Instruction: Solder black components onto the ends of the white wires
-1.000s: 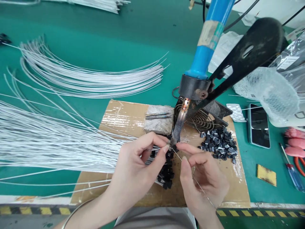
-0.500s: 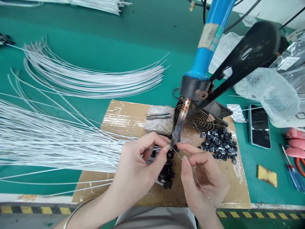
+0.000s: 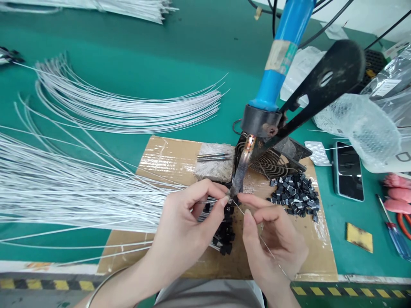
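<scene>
A soldering iron with a blue handle (image 3: 268,81) is fixed on a black metal bracket (image 3: 321,81), its dark tip (image 3: 238,182) pointing down. Right under that tip, my left hand (image 3: 189,224) pinches a thin white wire (image 3: 210,200) between thumb and forefinger; the small end piece there is mostly hidden. My right hand (image 3: 278,239) holds a thin strand of solder wire (image 3: 268,248), which runs across the palm and up to the tip. Below my left hand, black connectors (image 3: 226,235) sit on the ends of bundled white wires (image 3: 96,192).
Cardboard (image 3: 167,154) lies under the work on a green table. On it are a pad (image 3: 213,171) with metal rods, a black fan (image 3: 272,160) and loose black connector pieces (image 3: 297,194). To the right lie a phone (image 3: 349,171), a yellow sponge (image 3: 359,237) and a screwdriver (image 3: 397,239).
The camera view has shifted very slightly. Both hands keep the same grips beside the iron's tip.
</scene>
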{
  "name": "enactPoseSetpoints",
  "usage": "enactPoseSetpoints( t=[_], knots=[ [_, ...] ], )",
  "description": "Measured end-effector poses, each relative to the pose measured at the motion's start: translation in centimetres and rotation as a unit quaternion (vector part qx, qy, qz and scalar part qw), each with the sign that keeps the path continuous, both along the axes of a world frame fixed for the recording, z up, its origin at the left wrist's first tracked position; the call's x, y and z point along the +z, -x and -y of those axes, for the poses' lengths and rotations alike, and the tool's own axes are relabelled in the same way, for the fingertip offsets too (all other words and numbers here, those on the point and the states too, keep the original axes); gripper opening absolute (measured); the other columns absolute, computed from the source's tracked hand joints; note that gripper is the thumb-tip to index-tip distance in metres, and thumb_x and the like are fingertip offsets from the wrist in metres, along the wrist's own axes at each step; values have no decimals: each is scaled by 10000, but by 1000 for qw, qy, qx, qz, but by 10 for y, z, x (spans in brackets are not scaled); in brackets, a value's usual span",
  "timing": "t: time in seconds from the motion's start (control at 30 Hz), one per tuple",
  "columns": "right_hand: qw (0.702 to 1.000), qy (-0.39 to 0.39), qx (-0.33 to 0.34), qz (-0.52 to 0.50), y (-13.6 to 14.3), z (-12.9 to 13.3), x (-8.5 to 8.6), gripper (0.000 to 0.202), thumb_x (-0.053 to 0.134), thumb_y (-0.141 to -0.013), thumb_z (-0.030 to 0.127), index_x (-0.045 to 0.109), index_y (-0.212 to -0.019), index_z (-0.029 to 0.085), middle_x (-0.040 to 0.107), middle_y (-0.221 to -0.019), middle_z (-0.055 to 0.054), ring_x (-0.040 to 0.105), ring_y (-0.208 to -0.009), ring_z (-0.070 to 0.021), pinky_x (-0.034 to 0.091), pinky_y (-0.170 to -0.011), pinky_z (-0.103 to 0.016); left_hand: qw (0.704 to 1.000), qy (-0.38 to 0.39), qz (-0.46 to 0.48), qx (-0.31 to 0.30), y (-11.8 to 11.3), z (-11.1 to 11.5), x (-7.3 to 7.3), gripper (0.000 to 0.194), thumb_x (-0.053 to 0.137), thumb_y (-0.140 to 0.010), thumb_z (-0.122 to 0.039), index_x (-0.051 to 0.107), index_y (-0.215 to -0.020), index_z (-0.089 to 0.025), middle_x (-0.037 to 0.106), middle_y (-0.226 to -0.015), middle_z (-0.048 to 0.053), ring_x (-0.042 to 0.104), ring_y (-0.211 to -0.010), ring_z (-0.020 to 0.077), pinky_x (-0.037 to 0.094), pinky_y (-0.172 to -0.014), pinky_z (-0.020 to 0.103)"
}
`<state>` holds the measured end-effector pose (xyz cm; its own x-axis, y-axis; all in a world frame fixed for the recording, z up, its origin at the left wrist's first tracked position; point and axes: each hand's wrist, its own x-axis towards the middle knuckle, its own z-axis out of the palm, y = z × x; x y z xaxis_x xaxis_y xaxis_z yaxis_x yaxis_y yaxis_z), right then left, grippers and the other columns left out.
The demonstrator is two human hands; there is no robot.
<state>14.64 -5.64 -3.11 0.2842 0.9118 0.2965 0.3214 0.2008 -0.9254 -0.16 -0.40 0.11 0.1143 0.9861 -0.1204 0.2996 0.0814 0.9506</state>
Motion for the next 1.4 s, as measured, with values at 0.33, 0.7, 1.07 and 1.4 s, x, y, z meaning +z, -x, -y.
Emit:
enactPoseSetpoints(
  t=[0.33, 0.7, 1.07, 1.4],
  knots=[
    [1000, 12, -4, 14, 1, 0, 1, 172, 685, -970, 107, 619, -888, 243, 862, -1138, -77, 845, -1007, -215, 690, -869, -333, 1000, 5, 7, 1, 0, -3, -1, 158, 653, -884, -227, 734, -748, -218, 815, -806, 30, 704, -686, 168, 397, -487, 244],
    [1000, -7, -1, 6, 1, -1, 0, 176, 675, -963, 88, 632, -893, 244, 861, -1127, -80, 844, -1005, -222, 691, -863, -337, 1000, 7, 10, 1, 0, -5, 0, 158, 646, -875, -221, 726, -739, -219, 805, -792, 26, 687, -683, 168, 370, -486, 250],
    [999, -6, -14, 46, 2, 0, 0, 181, 690, -950, 85, 636, -891, 246, 864, -1128, -39, 845, -964, -172, 674, -857, -267, 1000, 5, 1, -5, -1, -5, 0, 163, 623, -872, -227, 725, -745, -215, 807, -785, 29, 703, -702, 177, 353, -474, 241],
    [997, -17, -20, 79, 3, 1, 0, 174, 709, -947, 94, 632, -899, 243, 867, -1129, -18, 844, -906, -133, 671, -843, -211, 1000, -6, 9, 0, 0, -2, 0, 160, 641, -872, -223, 744, -750, -215, 812, -793, 26, 691, -676, 163, 365, -470, 230]
  ],
)
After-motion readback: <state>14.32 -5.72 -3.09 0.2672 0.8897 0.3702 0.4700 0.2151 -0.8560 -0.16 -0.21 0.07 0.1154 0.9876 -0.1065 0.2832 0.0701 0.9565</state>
